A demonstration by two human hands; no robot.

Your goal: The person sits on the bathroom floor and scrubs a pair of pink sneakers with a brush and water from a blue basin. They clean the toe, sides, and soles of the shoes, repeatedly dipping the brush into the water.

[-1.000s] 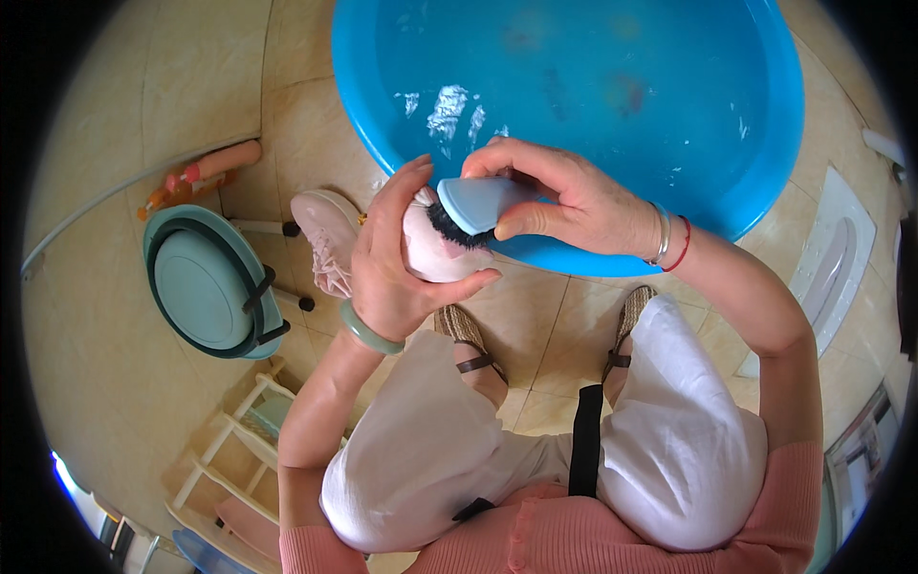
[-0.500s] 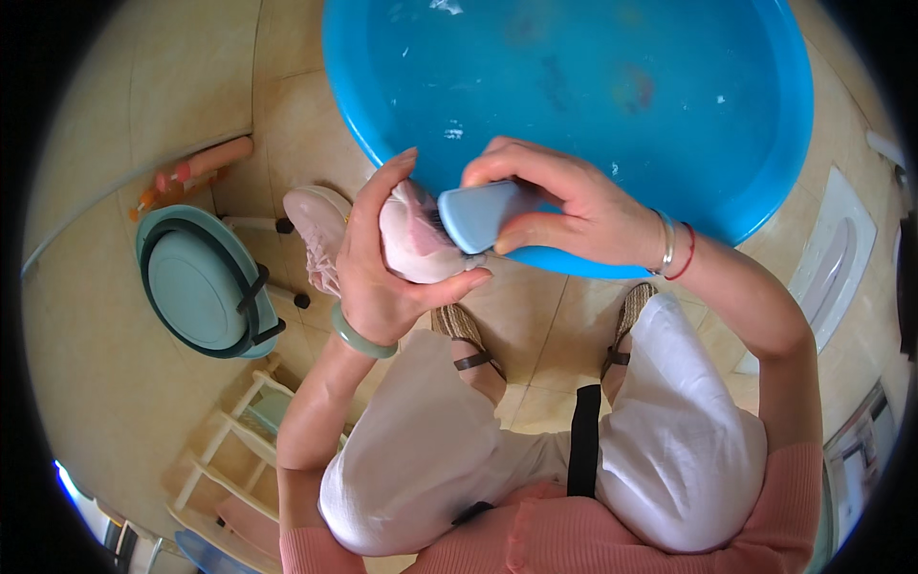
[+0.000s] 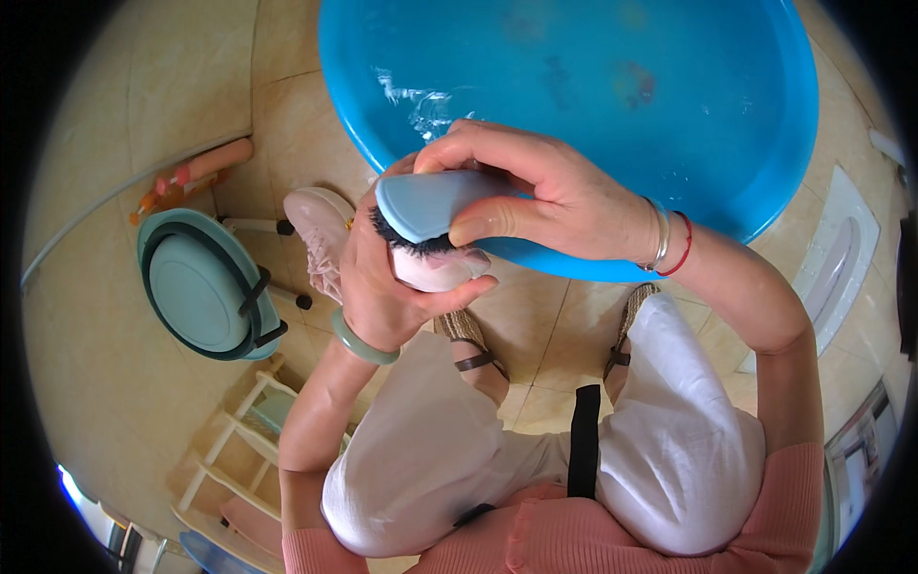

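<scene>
The left hand (image 3: 375, 287) cups a pale pink shoe (image 3: 430, 273) near the rim of a water-filled blue tub (image 3: 350, 110), while the right hand (image 3: 574, 209) grips a light blue brush (image 3: 426, 203), dark bristles against it, and a laced pink shoe (image 3: 320, 230) rests on the tiled floor (image 3: 574, 354).

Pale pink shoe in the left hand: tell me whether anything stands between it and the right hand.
Yes: the blue-backed scrub brush, gripped by the right hand, stands between that hand and the pale pink shoe, its black bristles against the shoe.
</scene>
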